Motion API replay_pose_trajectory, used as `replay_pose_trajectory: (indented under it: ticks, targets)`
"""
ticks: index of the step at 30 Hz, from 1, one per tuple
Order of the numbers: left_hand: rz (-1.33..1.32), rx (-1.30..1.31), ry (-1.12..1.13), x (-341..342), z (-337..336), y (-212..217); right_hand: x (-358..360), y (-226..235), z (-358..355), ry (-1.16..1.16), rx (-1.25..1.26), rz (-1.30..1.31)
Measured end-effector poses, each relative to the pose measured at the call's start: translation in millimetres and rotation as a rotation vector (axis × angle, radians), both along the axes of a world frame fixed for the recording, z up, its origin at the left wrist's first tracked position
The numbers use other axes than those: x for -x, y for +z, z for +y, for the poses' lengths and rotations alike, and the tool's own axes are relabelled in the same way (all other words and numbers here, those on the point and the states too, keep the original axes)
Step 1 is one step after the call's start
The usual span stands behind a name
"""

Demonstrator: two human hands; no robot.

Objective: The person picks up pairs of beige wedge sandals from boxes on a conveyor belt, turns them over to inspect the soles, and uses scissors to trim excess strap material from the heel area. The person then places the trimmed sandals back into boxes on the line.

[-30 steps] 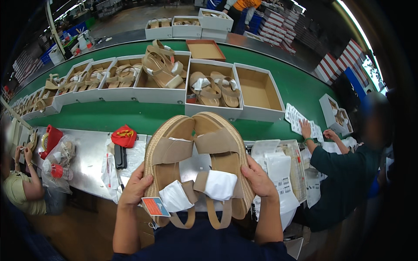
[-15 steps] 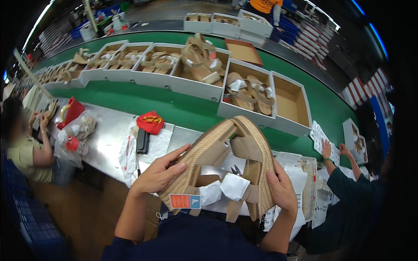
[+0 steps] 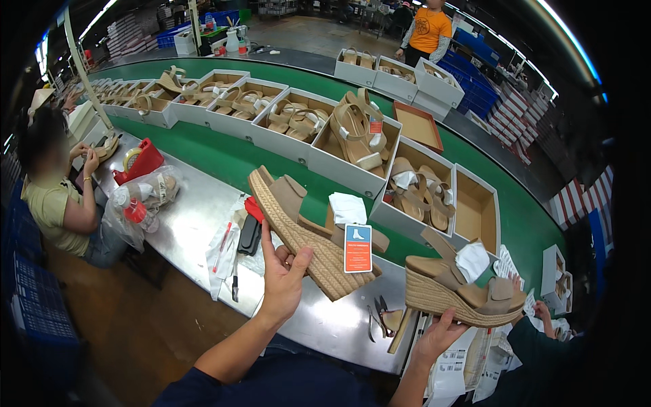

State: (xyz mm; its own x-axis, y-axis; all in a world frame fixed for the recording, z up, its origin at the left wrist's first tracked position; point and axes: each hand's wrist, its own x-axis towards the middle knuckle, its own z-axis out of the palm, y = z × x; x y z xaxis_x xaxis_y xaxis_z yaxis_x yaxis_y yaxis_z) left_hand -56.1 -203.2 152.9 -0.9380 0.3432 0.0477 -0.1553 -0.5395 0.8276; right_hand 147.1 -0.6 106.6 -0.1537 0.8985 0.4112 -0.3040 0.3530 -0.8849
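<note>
My left hand (image 3: 283, 277) grips a beige wedge sandal (image 3: 308, 247) by its woven sole, fingers behind it and thumb in front. White paper and an orange-and-blue tag (image 3: 358, 248) hang at that sandal's straps. My right hand (image 3: 437, 337) holds the other wedge sandal (image 3: 468, 298) from below, under its woven sole; white paper is tucked beneath its strap. The two sandals are apart, both above the metal table (image 3: 325, 332). Dark-handled snips (image 3: 381, 315) lie on the table between my forearms.
White shoe boxes (image 3: 348, 165) with sandals line the green conveyor (image 3: 285, 163); one box (image 3: 477, 210) at the right holds none. A black case (image 3: 250, 235) and a plastic bag (image 3: 139, 203) lie left. Co-workers work at left (image 3: 54, 197) and right (image 3: 542, 353).
The sandals, held together half a second ago, have been drawn apart, the left one up and tilted, the right one out to the right. The view has shifted too.
</note>
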Motion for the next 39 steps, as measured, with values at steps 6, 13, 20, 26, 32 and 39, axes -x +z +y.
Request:
replay_pose_trajectory:
  ticks: [6, 13, 20, 26, 32, 39]
  targets:
    - [-0.157, 0.005, -0.006, 3.6, -17.9, 3.6, 5.7, 7.1, -16.9, 0.297, 0.539, 0.278]
    - [-0.618, -0.629, -0.522, -15.4, 2.3, -60.3, 46.1, 20.3, -53.1, 0.955, 1.133, 0.757]
    - [-0.762, -0.751, -0.52, -40.6, 18.4, -102.3, 71.8, -14.1, -71.7, 0.769, 1.292, 0.546]
    - [-0.855, -0.779, -0.527, -37.6, 19.8, -77.1, 66.7, -7.9, -61.1, 0.868, 1.414, 0.654]
    - [-0.869, -0.734, -0.532, -42.3, 20.9, -80.2, 59.9, -10.1, -62.7, 0.849, 1.419, 0.668]
    - [-0.829, -0.71, -0.536, -41.4, 17.4, -78.5, 59.2, -14.9, -65.7, 0.903, 1.443, 0.706]
